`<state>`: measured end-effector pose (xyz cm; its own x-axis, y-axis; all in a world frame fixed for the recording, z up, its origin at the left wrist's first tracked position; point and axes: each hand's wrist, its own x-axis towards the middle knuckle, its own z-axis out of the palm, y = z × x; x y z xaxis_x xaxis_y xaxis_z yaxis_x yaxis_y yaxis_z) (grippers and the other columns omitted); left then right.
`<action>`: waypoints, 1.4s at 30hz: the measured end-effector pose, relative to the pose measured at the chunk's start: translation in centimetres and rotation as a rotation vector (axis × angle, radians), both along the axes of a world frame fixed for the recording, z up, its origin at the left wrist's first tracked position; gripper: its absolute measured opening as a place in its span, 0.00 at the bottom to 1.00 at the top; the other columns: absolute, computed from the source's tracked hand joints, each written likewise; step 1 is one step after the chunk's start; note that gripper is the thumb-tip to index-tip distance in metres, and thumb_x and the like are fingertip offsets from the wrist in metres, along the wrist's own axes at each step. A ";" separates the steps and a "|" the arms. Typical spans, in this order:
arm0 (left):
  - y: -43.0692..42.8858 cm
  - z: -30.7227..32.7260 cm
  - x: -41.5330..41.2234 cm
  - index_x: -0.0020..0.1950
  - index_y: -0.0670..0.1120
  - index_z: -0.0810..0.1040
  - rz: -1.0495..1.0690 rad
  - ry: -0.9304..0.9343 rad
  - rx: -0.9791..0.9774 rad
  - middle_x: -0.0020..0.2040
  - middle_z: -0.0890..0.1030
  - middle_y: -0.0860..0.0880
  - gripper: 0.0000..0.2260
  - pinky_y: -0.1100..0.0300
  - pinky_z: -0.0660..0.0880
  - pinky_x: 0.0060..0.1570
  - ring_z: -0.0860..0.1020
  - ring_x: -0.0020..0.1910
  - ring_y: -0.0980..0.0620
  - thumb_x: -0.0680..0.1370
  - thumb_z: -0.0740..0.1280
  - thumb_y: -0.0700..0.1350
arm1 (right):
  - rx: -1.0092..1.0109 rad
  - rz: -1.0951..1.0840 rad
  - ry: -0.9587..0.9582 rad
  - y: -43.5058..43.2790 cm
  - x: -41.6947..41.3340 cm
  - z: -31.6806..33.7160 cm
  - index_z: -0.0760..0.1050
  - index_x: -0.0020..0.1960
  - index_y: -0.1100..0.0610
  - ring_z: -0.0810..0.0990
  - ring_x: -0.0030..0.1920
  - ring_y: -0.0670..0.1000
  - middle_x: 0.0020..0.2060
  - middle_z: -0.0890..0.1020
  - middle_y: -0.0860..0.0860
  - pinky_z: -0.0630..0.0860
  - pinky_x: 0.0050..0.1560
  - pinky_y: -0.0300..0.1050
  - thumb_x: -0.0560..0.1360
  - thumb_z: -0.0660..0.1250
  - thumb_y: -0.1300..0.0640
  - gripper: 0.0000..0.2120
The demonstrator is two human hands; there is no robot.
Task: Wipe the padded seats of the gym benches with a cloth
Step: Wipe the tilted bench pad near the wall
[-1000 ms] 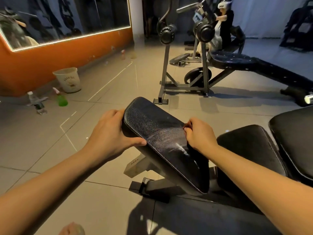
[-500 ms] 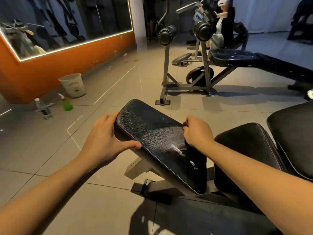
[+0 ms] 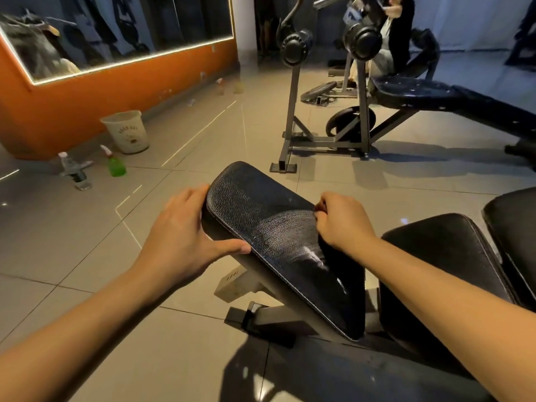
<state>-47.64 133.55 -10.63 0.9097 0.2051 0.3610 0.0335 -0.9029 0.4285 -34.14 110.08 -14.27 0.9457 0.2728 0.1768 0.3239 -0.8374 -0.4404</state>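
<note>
A person's left hand (image 3: 179, 242) grips the left edge of a black padded bench seat (image 3: 261, 216), thumb on top. The right hand (image 3: 342, 221) curls on a dark cloth (image 3: 338, 259) at the seat's right edge (lettering on the floor bucket (image 3: 126, 130) is too small to read).

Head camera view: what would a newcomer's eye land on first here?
First, the black padded seat in the middle, with a left hand gripping its left edge and a right hand curled on what looks like a dark cloth. At far left, a green spray bottle and pale bucket stand by the orange wall.
</note>
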 end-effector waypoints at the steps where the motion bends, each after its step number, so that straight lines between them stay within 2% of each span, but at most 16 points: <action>1: 0.1 0.0 0.1 0.75 0.52 0.70 -0.001 -0.003 0.004 0.63 0.76 0.50 0.52 0.50 0.71 0.61 0.72 0.62 0.49 0.56 0.72 0.74 | 0.071 0.078 -0.009 1.2 -1.1 0.6 0.77 0.50 0.55 0.79 0.49 0.57 0.45 0.81 0.53 0.73 0.46 0.49 0.80 0.66 0.55 0.04; 3: 0.1 -0.1 0.1 0.76 0.51 0.69 0.001 0.008 0.008 0.64 0.76 0.50 0.52 0.50 0.71 0.62 0.72 0.63 0.50 0.56 0.72 0.74 | 0.183 0.265 -0.044 3.0 -3.2 1.5 0.78 0.51 0.53 0.78 0.48 0.55 0.47 0.83 0.51 0.75 0.49 0.50 0.79 0.67 0.54 0.04; 5: 0.0 -0.1 0.1 0.77 0.51 0.68 0.012 0.019 0.007 0.64 0.76 0.49 0.53 0.50 0.71 0.62 0.71 0.63 0.50 0.56 0.72 0.74 | 0.158 0.316 -0.090 3.2 -3.1 1.4 0.78 0.53 0.54 0.78 0.48 0.55 0.48 0.83 0.52 0.76 0.49 0.51 0.80 0.66 0.54 0.05; 8: 0.1 -0.1 0.2 0.76 0.52 0.69 0.009 0.027 0.009 0.64 0.76 0.49 0.53 0.49 0.72 0.62 0.72 0.63 0.48 0.56 0.72 0.75 | 0.032 0.061 -0.024 0.4 0.9 -0.2 0.77 0.52 0.56 0.79 0.48 0.59 0.49 0.83 0.56 0.77 0.49 0.52 0.80 0.65 0.54 0.06; 11: 0.1 -0.1 0.2 0.76 0.53 0.68 -0.001 0.023 -0.008 0.66 0.75 0.50 0.53 0.49 0.72 0.62 0.72 0.64 0.48 0.55 0.72 0.75 | -0.063 -0.102 0.049 -1.1 2.3 -1.1 0.75 0.51 0.58 0.75 0.44 0.57 0.49 0.82 0.58 0.71 0.44 0.48 0.80 0.64 0.56 0.05; 14: 0.1 -0.2 0.3 0.77 0.55 0.67 0.011 0.023 0.001 0.66 0.75 0.51 0.52 0.49 0.72 0.62 0.71 0.64 0.49 0.56 0.72 0.75 | 0.047 0.035 -0.010 1.7 0.4 0.5 0.73 0.47 0.56 0.77 0.47 0.60 0.46 0.82 0.57 0.69 0.43 0.49 0.80 0.65 0.57 0.04; 17: 0.2 -0.3 0.1 0.76 0.54 0.68 0.000 0.015 -0.010 0.63 0.75 0.51 0.52 0.50 0.72 0.61 0.71 0.63 0.49 0.56 0.72 0.75 | 0.245 0.336 -0.090 5.4 -3.2 3.2 0.78 0.51 0.56 0.79 0.51 0.57 0.48 0.83 0.54 0.74 0.48 0.51 0.79 0.67 0.56 0.04; 19: 0.3 -0.3 0.0 0.76 0.53 0.68 -0.013 0.016 -0.020 0.62 0.75 0.51 0.52 0.50 0.72 0.61 0.71 0.62 0.50 0.57 0.71 0.75 | 0.221 0.429 -0.156 6.2 -4.1 3.6 0.77 0.53 0.56 0.78 0.51 0.56 0.50 0.83 0.52 0.74 0.50 0.53 0.80 0.66 0.56 0.05; 25: 0.2 -0.4 0.0 0.76 0.53 0.68 -0.011 0.012 -0.011 0.63 0.75 0.50 0.51 0.50 0.72 0.61 0.71 0.63 0.49 0.57 0.73 0.74 | -0.035 -0.024 0.021 0.4 2.3 0.7 0.77 0.51 0.59 0.79 0.51 0.64 0.49 0.82 0.60 0.72 0.44 0.50 0.79 0.64 0.57 0.06; 27: 0.0 -0.2 0.0 0.76 0.53 0.68 -0.002 0.013 -0.018 0.63 0.75 0.51 0.52 0.50 0.72 0.60 0.72 0.62 0.49 0.57 0.72 0.74 | -0.027 0.061 -0.029 1.4 1.5 1.1 0.77 0.50 0.58 0.79 0.50 0.62 0.49 0.83 0.59 0.75 0.47 0.51 0.78 0.65 0.57 0.05; 30: 0.1 -0.3 0.1 0.76 0.53 0.68 -0.010 0.015 -0.023 0.63 0.75 0.51 0.52 0.50 0.72 0.61 0.71 0.63 0.49 0.57 0.72 0.75 | 0.105 0.281 -0.097 4.2 -0.3 2.0 0.77 0.49 0.55 0.79 0.49 0.58 0.48 0.84 0.55 0.76 0.50 0.52 0.78 0.66 0.56 0.03; 35: 0.0 -0.2 -0.1 0.77 0.54 0.67 -0.002 0.023 -0.027 0.62 0.75 0.51 0.53 0.49 0.71 0.62 0.71 0.63 0.49 0.56 0.72 0.76 | 0.127 0.130 -0.058 3.4 2.3 2.3 0.78 0.54 0.56 0.80 0.54 0.60 0.52 0.84 0.56 0.77 0.52 0.52 0.80 0.66 0.56 0.05; 39: 0.2 -0.1 0.0 0.77 0.52 0.68 -0.003 0.022 -0.012 0.62 0.76 0.50 0.53 0.48 0.72 0.62 0.72 0.62 0.48 0.56 0.72 0.75 | 0.041 0.296 -0.032 2.8 -0.2 1.8 0.76 0.48 0.54 0.78 0.49 0.57 0.48 0.83 0.53 0.76 0.50 0.51 0.79 0.67 0.55 0.02; 42: 0.1 -0.2 0.2 0.76 0.52 0.68 -0.008 0.014 -0.010 0.63 0.76 0.50 0.53 0.49 0.72 0.62 0.72 0.63 0.48 0.56 0.72 0.74 | 0.042 0.267 -0.071 3.0 0.9 1.8 0.76 0.49 0.55 0.78 0.48 0.57 0.47 0.83 0.54 0.75 0.49 0.51 0.79 0.67 0.56 0.03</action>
<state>-47.45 133.62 -10.78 0.9162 0.2013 0.3465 0.0321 -0.8988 0.4372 -33.27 113.03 -12.42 0.8260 0.5020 0.2565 0.5621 -0.6997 -0.4409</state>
